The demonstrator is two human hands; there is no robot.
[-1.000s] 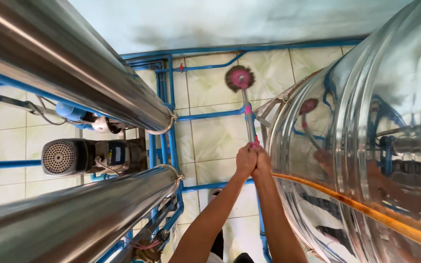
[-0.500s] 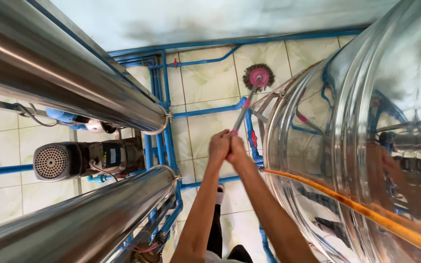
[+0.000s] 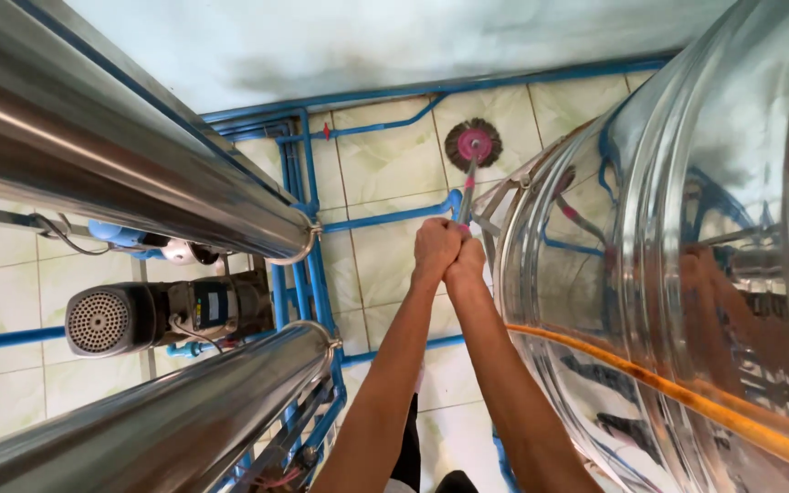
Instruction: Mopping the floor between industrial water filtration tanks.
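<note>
My left hand (image 3: 436,248) and my right hand (image 3: 468,262) are clasped together on the thin handle of a long brush (image 3: 466,194), arms stretched down and forward. The brush's round head (image 3: 473,144), pink in the middle with dark bristles around it, rests on the pale tiled floor (image 3: 385,164) far below. The handle runs close past the foot of a big shiny steel tank (image 3: 687,274) on my right. Its curved wall mirrors my arms and the brush.
Two long steel cylinders (image 3: 120,173) (image 3: 166,429) run along my left. A grey pump motor (image 3: 152,315) sits between them on the floor. Blue pipes (image 3: 385,217) cross the tiles and line the wall. An orange hose (image 3: 687,402) wraps around the tank.
The brush head has slid farther away across the tiles toward the wall pipe. My clasped hands have pushed forward with the handle.
</note>
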